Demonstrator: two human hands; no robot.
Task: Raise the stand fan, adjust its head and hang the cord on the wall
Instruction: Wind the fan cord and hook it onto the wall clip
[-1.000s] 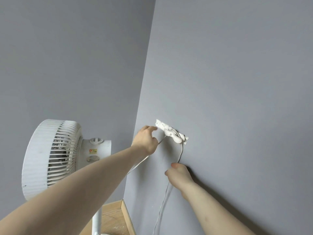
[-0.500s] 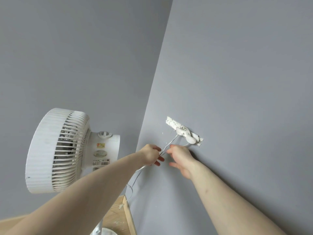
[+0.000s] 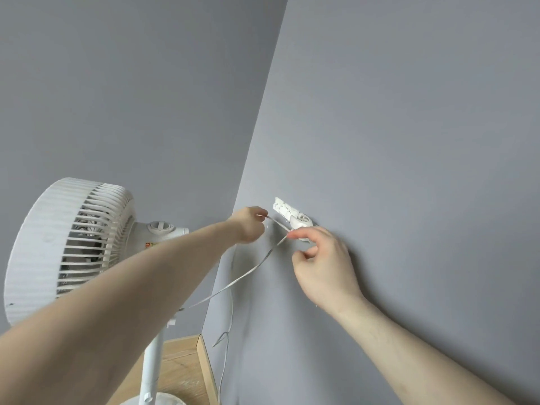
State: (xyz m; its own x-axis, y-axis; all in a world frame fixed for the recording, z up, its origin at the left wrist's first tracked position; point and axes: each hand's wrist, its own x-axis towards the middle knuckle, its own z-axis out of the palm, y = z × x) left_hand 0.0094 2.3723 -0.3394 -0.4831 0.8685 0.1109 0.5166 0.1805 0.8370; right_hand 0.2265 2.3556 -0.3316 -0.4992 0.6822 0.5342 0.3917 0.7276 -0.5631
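A thin white cord point(image 3: 257, 266) is running slack from the fan point(image 3: 70, 252) on the left up to a white hook point(image 3: 292, 216) stuck on the grey wall point(image 3: 409, 141) at the right, just past the room's corner. The left hand point(image 3: 248, 228) is pinching the cord between its fingertips just left of the hook, with the fingers closed on it. The right hand point(image 3: 324, 261) is gripping the cord with thumb and forefinger directly below the hook, nearly touching the wall, while its other fingers are curling inward. Between the two hands the cord is stretching in a short taut line. A further length is dangling down along the wall toward the floor point(image 3: 181, 372). The fan is standing upright on its pole point(image 3: 152, 372), its grille facing left, near the corner.
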